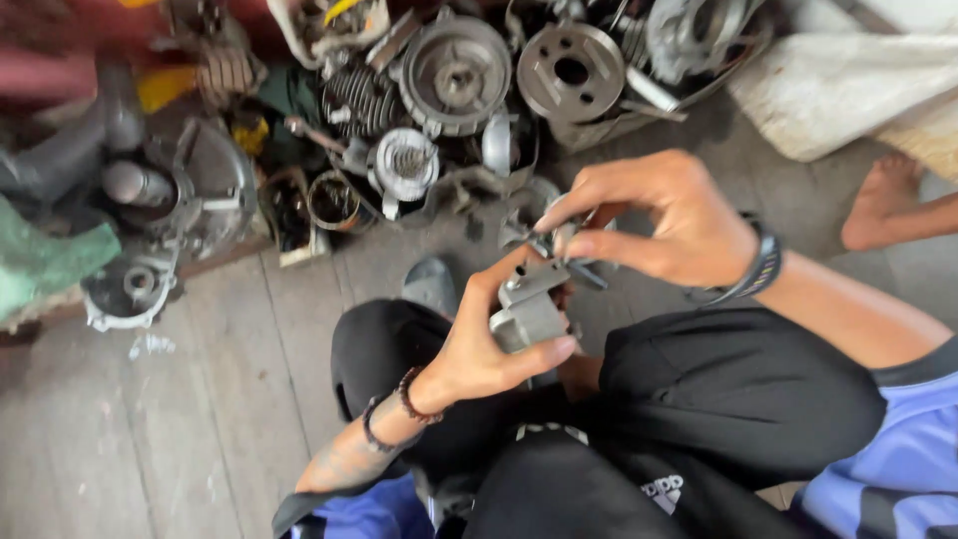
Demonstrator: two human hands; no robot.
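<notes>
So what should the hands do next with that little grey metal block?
Probably keep the left hand steady and let the right hand ease its small dark piece down onto the grey metal block. Its fingers already pinch that piece just above the block's top, so only a short, careful move seems needed.

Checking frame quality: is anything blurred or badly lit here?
Head view: soft, even daylight, no glare; left hand and its grey metal part fairly sharp; right hand slightly smeared; far-left edge and pile of engine parts motion-blurred.
</notes>
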